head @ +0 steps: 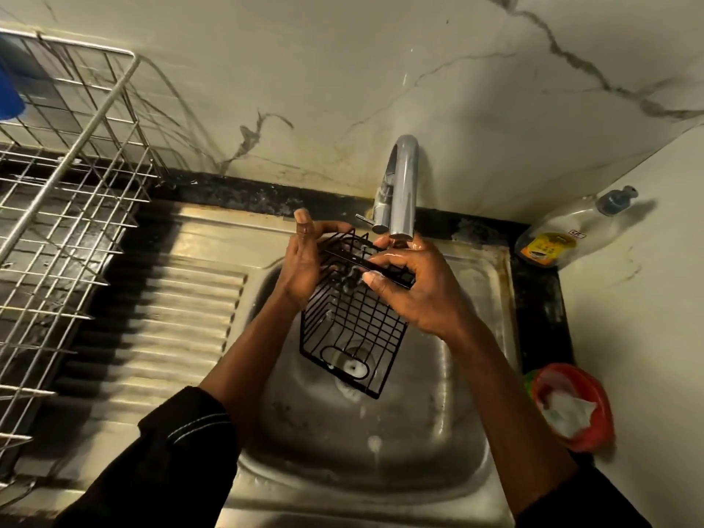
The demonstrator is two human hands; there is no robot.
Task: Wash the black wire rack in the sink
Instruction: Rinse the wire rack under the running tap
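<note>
A black wire rack [352, 329] hangs tilted over the steel sink [438, 432], just below the chrome tap [400, 192]. My left hand [303, 266] holds the rack's left top edge, thumb raised and fingers behind the wires. My right hand [415, 291] grips the rack's right top rim, fingers curled over the black bar, wet and shiny. Water and some foam show around the wires between my hands. The rack's lower end hangs above the drain [356, 369].
A ribbed steel drainboard [171, 322] lies to the left, with a large metal dish rack [64, 207] over it. A soap dispenser bottle [571, 234] lies at the right back corner. A red bowl with white soap [571, 409] sits on the right counter.
</note>
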